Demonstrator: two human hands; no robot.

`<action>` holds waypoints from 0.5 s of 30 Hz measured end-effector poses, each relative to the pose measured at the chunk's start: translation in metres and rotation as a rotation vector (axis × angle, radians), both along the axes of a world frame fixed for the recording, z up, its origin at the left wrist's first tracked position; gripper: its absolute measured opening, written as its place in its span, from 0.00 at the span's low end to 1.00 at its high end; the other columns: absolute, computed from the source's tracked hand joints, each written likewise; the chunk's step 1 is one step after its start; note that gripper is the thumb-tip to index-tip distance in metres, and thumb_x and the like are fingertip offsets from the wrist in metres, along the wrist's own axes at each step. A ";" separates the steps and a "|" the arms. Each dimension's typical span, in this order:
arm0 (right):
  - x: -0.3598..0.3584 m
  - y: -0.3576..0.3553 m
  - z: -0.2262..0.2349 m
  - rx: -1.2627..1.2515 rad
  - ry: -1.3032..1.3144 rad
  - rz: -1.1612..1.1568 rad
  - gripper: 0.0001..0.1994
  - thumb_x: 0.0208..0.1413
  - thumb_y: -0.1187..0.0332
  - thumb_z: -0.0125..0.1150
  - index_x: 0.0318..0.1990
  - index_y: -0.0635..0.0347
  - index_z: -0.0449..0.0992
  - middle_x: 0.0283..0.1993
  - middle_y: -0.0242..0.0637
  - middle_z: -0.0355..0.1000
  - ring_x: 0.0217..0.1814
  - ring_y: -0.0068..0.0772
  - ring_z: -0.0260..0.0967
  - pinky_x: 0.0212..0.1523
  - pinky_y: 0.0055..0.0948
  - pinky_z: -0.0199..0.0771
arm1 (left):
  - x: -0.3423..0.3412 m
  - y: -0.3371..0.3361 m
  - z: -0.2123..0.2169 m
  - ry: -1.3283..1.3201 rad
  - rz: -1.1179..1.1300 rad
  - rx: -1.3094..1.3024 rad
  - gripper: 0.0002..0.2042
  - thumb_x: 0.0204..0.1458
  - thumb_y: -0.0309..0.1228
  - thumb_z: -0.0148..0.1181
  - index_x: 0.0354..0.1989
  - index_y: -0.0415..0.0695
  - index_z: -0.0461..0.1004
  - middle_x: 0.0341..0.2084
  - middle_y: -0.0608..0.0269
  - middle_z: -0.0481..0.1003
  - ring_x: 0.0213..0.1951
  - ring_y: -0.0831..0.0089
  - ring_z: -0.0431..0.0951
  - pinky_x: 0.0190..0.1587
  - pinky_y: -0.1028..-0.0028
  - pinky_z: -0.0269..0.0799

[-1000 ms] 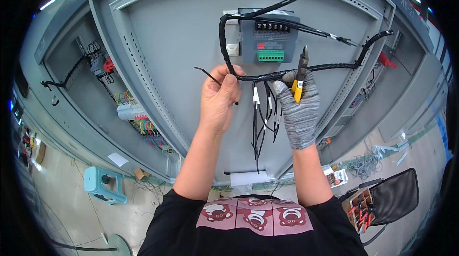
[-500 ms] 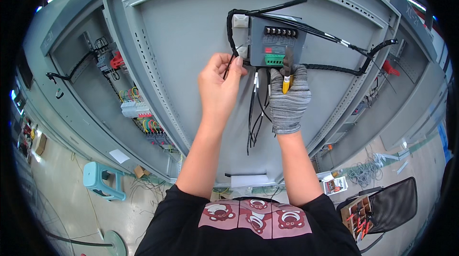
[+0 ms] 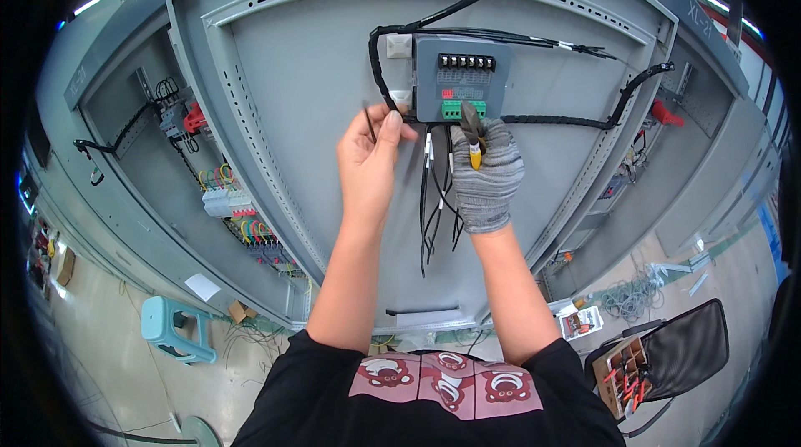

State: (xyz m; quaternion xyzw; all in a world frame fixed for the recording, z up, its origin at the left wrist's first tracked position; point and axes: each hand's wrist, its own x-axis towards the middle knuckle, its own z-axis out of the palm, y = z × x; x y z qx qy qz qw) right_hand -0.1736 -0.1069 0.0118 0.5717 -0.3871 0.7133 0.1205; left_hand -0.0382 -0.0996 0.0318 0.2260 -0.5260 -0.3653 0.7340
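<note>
My bare left hand (image 3: pixel 365 162) is closed by the lower left corner of a grey meter module (image 3: pixel 425 80), its fingertips next to a black wrapped wire harness (image 3: pixel 375 67). A thin black strip (image 3: pixel 370 124), like a cable tie's tail, sticks up from its fingers. My right hand (image 3: pixel 491 184), in a grey striped glove, grips cutting pliers (image 3: pixel 475 155) with yellow on the handles. Their dark jaws point up in front of the module's green terminal block (image 3: pixel 455 109). Loose black wires (image 3: pixel 430 197) with white markers hang between my hands.
The module sits on a grey cabinet door panel (image 3: pixel 292 97) with perforated rails. Open cabinets with wired breakers (image 3: pixel 225 203) flank it. Behind me on the floor stand a blue stool (image 3: pixel 171 326), a black mesh chair (image 3: pixel 688 351) bearing a tool box (image 3: pixel 617 372), and wire scraps (image 3: pixel 630 301).
The view has shifted slightly. My left fingers have drawn a little away from the harness, and the black strip now points upward from them. The pliers have tilted and dropped slightly.
</note>
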 end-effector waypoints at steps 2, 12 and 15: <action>0.000 0.000 -0.003 -0.015 -0.018 0.016 0.11 0.50 0.73 0.70 0.41 0.60 0.79 0.31 0.39 0.78 0.28 0.31 0.75 0.32 0.30 0.75 | 0.005 0.003 -0.003 0.037 -0.215 0.064 0.10 0.63 0.34 0.56 0.44 0.39 0.73 0.24 0.69 0.74 0.19 0.89 0.60 0.22 0.86 0.54; 0.000 -0.002 -0.003 0.022 0.043 -0.050 0.09 0.49 0.74 0.70 0.37 0.61 0.76 0.30 0.37 0.77 0.29 0.29 0.75 0.33 0.28 0.75 | -0.010 -0.005 -0.007 0.089 0.012 -0.038 0.10 0.63 0.34 0.54 0.40 0.39 0.74 0.21 0.71 0.71 0.19 0.90 0.55 0.23 0.84 0.47; -0.005 0.016 0.009 0.036 0.296 -0.178 0.10 0.50 0.74 0.70 0.38 0.61 0.76 0.32 0.37 0.77 0.33 0.29 0.75 0.35 0.27 0.75 | -0.006 -0.005 -0.006 0.062 0.072 -0.052 0.09 0.63 0.34 0.54 0.39 0.40 0.74 0.20 0.72 0.70 0.19 0.89 0.55 0.23 0.83 0.48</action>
